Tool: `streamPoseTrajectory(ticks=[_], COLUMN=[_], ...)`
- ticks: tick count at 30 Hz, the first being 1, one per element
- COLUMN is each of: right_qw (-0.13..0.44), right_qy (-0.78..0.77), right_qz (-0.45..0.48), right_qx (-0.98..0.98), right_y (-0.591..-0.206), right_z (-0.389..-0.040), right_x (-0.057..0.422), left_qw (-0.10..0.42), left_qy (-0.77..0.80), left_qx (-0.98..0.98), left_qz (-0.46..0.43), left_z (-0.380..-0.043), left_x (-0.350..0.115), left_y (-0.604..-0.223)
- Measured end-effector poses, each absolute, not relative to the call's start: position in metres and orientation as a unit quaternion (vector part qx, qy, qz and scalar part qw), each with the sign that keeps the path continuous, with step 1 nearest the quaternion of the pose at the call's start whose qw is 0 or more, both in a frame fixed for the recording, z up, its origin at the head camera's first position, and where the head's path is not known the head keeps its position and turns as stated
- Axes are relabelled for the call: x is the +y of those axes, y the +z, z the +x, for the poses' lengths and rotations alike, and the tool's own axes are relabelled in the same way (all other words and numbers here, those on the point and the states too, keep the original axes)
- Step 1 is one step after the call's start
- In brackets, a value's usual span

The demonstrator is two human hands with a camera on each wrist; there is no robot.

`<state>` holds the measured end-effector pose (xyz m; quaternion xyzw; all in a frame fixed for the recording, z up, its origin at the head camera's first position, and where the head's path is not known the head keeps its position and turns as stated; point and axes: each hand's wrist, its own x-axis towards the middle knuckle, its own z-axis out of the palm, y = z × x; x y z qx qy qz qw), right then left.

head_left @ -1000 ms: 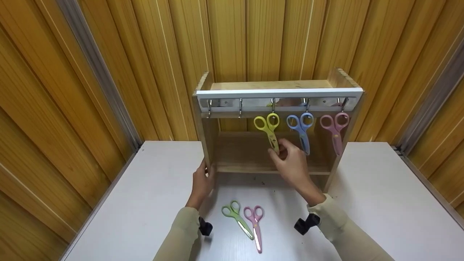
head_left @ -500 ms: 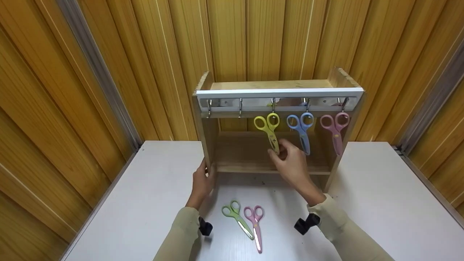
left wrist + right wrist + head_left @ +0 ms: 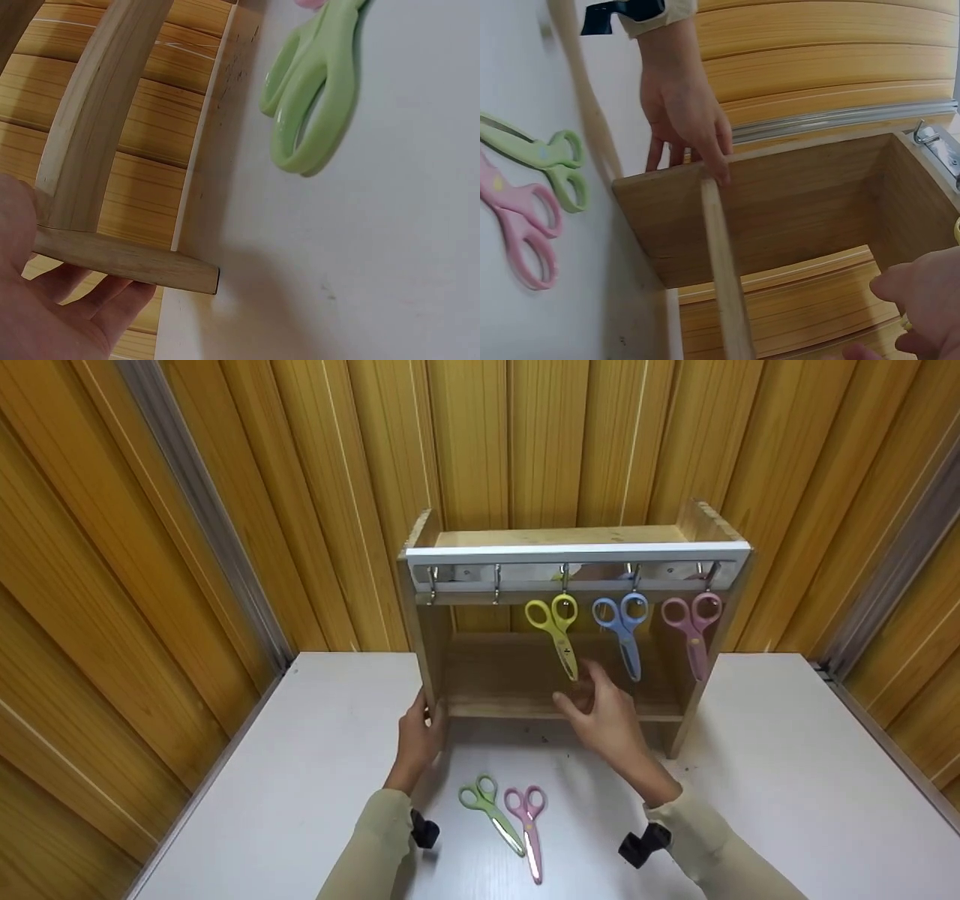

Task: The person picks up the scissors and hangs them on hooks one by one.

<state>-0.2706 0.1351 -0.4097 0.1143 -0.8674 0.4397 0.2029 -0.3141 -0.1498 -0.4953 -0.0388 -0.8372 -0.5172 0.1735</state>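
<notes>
My left hand (image 3: 418, 735) grips the left side panel of a wooden shelf (image 3: 562, 710) low down, thumb inside and fingers behind, as the right wrist view shows. Yellow scissors (image 3: 561, 639) hang by one handle loop from the middle hook of the rail (image 3: 480, 553). Just below their blade tip is my right hand (image 3: 607, 724), thumb and fingers apart and holding nothing. Blue scissors (image 3: 627, 641) and pink scissors (image 3: 696, 641) hang to the right. Green scissors (image 3: 491, 810) and another pair of pink scissors (image 3: 529, 829) lie on the table in front.
Two bare hooks (image 3: 496, 583) are on the rail's left part. The shelf stands on a white table (image 3: 330, 735) near a wood-patterned wall (image 3: 540, 450). Both wrists carry small black cameras (image 3: 425, 831).
My right hand has let go of the yellow scissors' blade and moved slightly down, its fingers spreading. The yellow scissors stay on their hook. My left hand has not moved.
</notes>
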Motion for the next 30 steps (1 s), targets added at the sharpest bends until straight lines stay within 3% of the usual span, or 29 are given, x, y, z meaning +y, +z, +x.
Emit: streamPoseTrajectory(ticks=[13, 30], right_qw=[0.128, 0.070], right_qy=[0.385, 0.318], right_qz=[0.111, 0.180], right_qx=[-0.907, -0.928], right_y=[-0.461, -0.489], right_z=[-0.236, -0.205], right_x=[0.135, 0.125], left_qw=[0.176, 0.169], left_qy=[-0.509, -0.517], left_qx=[-0.842, -0.838], left_qz=[-0.038, -0.035], left_z=[-0.315, -0.313], left_x=[-0.151, -0.151], left_y=[-0.496, -0.496])
